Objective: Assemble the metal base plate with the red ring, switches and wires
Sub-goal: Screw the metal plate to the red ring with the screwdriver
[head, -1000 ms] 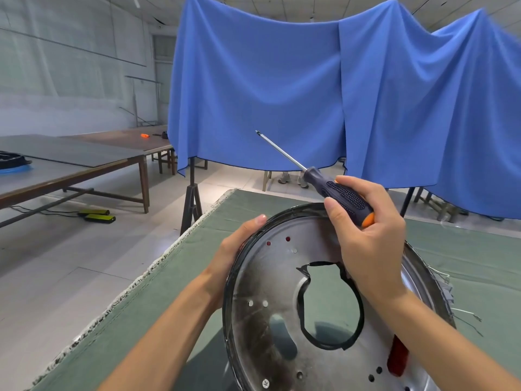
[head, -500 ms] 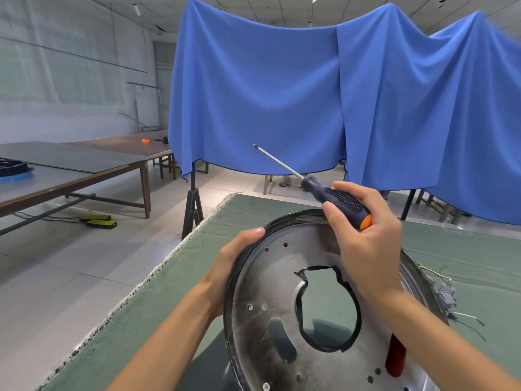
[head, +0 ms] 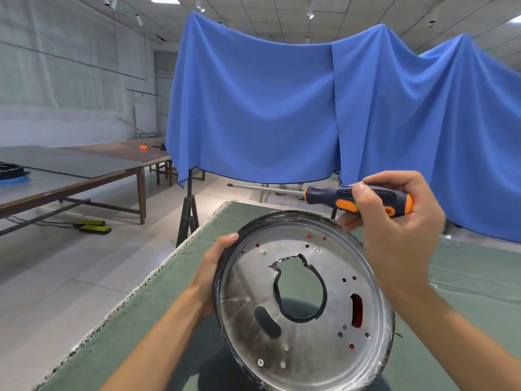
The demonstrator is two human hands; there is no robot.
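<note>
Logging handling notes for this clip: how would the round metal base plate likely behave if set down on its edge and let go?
The base plate looks like stiff sheet metal that probably will not flex. It is round, so on its rim it would likely roll or tip flat onto the green mat. The left hand alone holds it tilted by the edge, which suggests it is fairly light.

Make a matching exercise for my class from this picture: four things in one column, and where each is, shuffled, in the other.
Things:
1. screwdriver
2. plate
3. blue cloth
4. yellow-and-black pedals

Places:
A. on the floor by the left table
B. held at its left rim by the left hand
C. hanging behind the green table
D. in the right hand, above the plate

Pairs: 1-D, 2-B, 3-C, 4-A
</note>
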